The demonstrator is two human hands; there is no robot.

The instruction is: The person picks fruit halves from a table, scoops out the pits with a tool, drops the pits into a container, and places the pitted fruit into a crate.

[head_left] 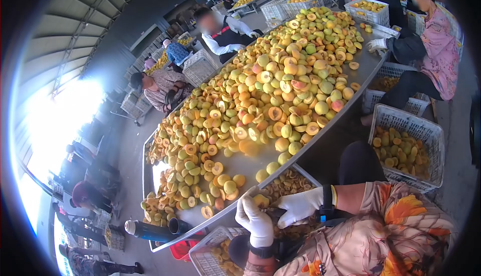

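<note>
My left hand [254,220], in a white glove, is closed around a yellow apricot [261,201] at the table's near edge. My right hand [300,207], also white-gloved, is close beside it with its fingers pinched together. A small dark shape shows between the two hands, too unclear to name. Beneath them, a crate of cut brownish-yellow pieces [288,183] is partly hidden by my hands. Beyond the edge, whole and halved apricots [270,95] are heaped on the metal table [260,163].
A crate of fruit [408,125] stands at my right, and another crate [200,256] sits low by my left knee. A blue flask [150,229] and dark cup [178,226] are at the table's near left corner. Several co-workers sit around the table, including a person in pink [438,50].
</note>
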